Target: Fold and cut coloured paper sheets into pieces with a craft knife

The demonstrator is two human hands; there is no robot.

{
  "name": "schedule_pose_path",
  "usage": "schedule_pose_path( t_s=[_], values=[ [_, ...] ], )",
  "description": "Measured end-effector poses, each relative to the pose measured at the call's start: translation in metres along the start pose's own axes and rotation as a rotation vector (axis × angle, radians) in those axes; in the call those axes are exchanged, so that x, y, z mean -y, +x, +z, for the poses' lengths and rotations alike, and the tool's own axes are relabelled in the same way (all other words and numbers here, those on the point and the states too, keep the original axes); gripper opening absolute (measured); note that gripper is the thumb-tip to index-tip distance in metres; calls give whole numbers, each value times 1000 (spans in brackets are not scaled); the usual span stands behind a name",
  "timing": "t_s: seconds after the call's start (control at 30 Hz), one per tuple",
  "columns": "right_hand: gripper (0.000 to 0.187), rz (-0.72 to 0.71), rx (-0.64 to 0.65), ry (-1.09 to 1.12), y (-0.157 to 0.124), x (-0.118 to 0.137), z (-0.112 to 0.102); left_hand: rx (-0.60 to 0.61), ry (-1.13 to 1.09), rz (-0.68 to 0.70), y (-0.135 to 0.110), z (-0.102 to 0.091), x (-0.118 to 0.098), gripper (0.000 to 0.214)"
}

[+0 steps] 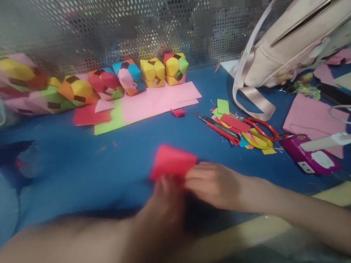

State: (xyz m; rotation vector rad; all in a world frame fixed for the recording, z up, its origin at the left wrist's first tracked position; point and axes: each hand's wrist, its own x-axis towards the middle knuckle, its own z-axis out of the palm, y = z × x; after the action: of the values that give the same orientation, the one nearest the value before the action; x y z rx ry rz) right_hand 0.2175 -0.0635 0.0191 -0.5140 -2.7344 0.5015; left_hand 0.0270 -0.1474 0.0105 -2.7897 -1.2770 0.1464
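Note:
A piece of red paper (173,160) is held up over the blue table, blurred by motion. My left hand (166,201) grips its lower edge with the fingers closed. At the paper's right corner, my right hand (212,184) pinches it, fingers curled together. Beyond the paper lies a small folded red paper piece (178,112). To the right are a craft knife (218,128) and scissors (262,132) on top of a heap of coloured paper scraps (235,123).
Along the perforated metal panel (131,29) stands a row of multicoloured folded paper shapes (153,73). Pink paper strips (163,98) lie before them. A pale bag (293,39) with a strap, a purple plug box (310,155) and pink paper sheets (316,117) occupy the right side.

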Motion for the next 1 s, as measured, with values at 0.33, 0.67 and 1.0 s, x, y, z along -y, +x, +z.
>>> schedule_pose_path(
  t_s=[0.33, 0.67, 1.0],
  values=[
    [73, -32, 97, 323, 30, -5, 25, -57, 6, 72, 4, -3, 3, 63],
    [90, -50, 169, 96, 29, -41, 34, -36, 98, 175, 7, -3, 7, 79],
    [93, 44, 215, -66, 33, -50, 30, -77, 180, 241, -5, 15, 6, 89]
  ],
)
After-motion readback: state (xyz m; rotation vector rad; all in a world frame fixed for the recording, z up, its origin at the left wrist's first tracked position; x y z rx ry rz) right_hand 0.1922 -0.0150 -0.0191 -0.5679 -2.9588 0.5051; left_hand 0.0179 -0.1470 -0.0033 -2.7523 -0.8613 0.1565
